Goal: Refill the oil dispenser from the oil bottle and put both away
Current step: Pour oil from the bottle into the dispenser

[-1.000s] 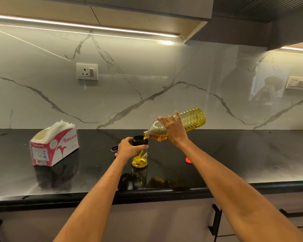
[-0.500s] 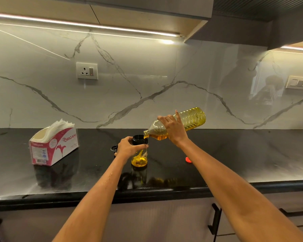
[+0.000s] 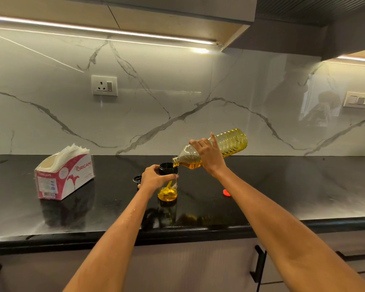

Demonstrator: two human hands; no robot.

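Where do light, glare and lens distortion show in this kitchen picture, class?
Head view: the strip light under the cabinet throws bright glare on the glossy white marble backsplash; the polished black stone counter mirrors the clear glass oil dispenser and the pink tissue box; the wide lens bows the counter edge; all looks sharp.

Veined marble backsplash (image 3: 177, 98) — black countertop (image 3: 282, 197) — under-cabinet light strip (image 3: 93, 28).

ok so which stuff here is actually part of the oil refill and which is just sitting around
In the job:
oil bottle, gripped by the right hand
oil dispenser, held by the left hand
black lid
red cap

Lying about:
tissue box
wall socket
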